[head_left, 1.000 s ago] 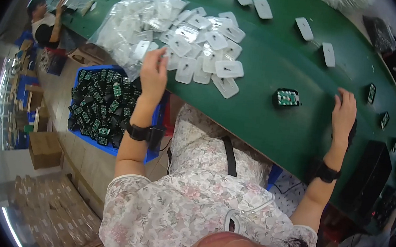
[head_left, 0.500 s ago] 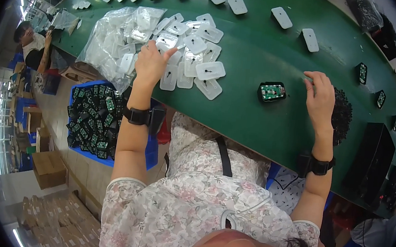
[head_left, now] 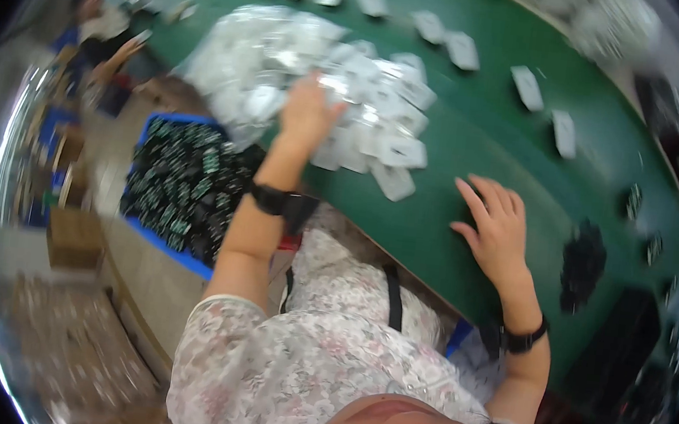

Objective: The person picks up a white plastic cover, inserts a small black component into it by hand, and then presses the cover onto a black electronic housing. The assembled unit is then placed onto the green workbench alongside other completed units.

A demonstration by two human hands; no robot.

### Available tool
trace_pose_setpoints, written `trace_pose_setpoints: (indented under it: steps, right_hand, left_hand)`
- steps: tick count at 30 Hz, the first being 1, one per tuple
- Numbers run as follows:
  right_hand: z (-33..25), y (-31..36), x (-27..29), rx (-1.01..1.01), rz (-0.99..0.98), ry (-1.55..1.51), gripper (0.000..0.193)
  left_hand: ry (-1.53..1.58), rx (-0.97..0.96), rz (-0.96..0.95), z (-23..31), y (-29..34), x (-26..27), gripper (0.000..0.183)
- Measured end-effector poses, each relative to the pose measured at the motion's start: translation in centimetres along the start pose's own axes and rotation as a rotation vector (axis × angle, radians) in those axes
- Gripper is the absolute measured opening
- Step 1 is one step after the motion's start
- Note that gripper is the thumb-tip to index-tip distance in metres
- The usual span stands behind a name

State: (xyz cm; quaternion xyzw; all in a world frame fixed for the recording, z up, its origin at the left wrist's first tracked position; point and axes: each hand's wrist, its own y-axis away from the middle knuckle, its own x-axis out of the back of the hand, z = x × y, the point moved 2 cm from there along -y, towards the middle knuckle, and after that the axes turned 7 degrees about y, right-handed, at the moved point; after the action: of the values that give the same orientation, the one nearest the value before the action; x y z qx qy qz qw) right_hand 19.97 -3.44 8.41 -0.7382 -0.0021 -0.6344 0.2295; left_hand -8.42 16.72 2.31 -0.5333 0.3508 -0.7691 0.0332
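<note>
While the left hand (head_left: 310,114) rests in the heap of clear packets (head_left: 351,106) at the near edge of the green counter (head_left: 479,144), grip unclear through blur, the right hand (head_left: 494,224) lies spread, empty, well apart. Picking step, likely; next needs one packet singled out.

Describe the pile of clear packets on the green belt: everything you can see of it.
The pile is a loose heap of small flat packets, clear glossy plastic over white inserts, overlapping at all angles. It lies on the green belt near its front edge, spilling from a crumpled clear bag on the left. The left hand rests on it, fingers spread. Motion blur hides finer detail.
</note>
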Motion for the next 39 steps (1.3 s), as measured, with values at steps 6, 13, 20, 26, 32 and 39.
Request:
trace_pose_setpoints:
  steps: [6,13,20,26,32,39]
  right_hand:
    - [0.2,1.3,-0.6,-0.066,0.122,-0.141,0.050]
    - [3.1,3.3,-0.3,-0.346,0.230,-0.315,0.035]
    - [3.7,3.7,-0.9,-0.406,0.178,-0.331,0.024]
    - [3.5,3.6,-0.9,-0.414,0.181,-0.351,0.026]
    - [3.7,3.7,-1.0,-0.431,0.200,-0.384,0.025]
    - [4.5,4.4,-1.3,-0.415,0.202,-0.346,0.026]
  left_hand:
    - [0.085,0.363,-0.151,2.4,0.5,3.2,0.068]
    - [0.188,0.293,-0.022,3.5,0.1,4.0,0.064]
    - [0.272,0.186,0.070,3.0,-0.2,3.8,0.062]
    - [0.322,0.099,-0.014,2.6,-0.4,3.0,0.061]
    - [0.201,0.103,0.296,-2.7,-2.1,5.4,0.049]
    - [-0.333,0.596,0.390,-15.3,-5.7,8.1,0.051]
